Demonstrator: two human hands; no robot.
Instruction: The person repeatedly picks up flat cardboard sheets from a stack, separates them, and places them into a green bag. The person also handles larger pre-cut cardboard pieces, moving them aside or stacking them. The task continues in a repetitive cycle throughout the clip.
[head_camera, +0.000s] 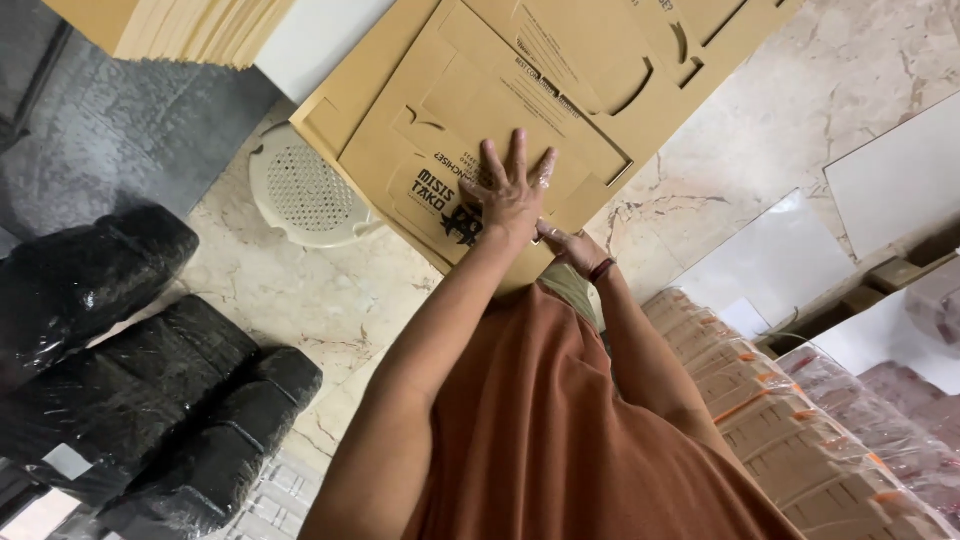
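Brown corrugated cardboard, die-cut and still flat, is pressed under the left hand (512, 192), whose fingers are spread wide and laid palm-down on the sheet; nothing is gripped by it. The right hand (572, 247) is set just beside and below, at the near edge of the same flat box blank (520, 95); its fingers are mostly hidden by the other wrist, so how far it is closed cannot be told. A dark band is worn on its wrist.

The blank is laid on the pale marble floor (800, 110) in front of the person, its long axis running diagonally from the lower left towards the upper right of the view, with a black printed panel at the near end under the hands. Its flaps and slots are seen uncut from the sheet.

Just beside its left edge a white perforated plastic stool (300, 195) is partly covered by it. Further left, black wrapped bundles (130, 390) are stacked. To the right, cardboard stacks in clear film (800, 430) are lined up, and white sheets (770, 260) are lying on the floor.
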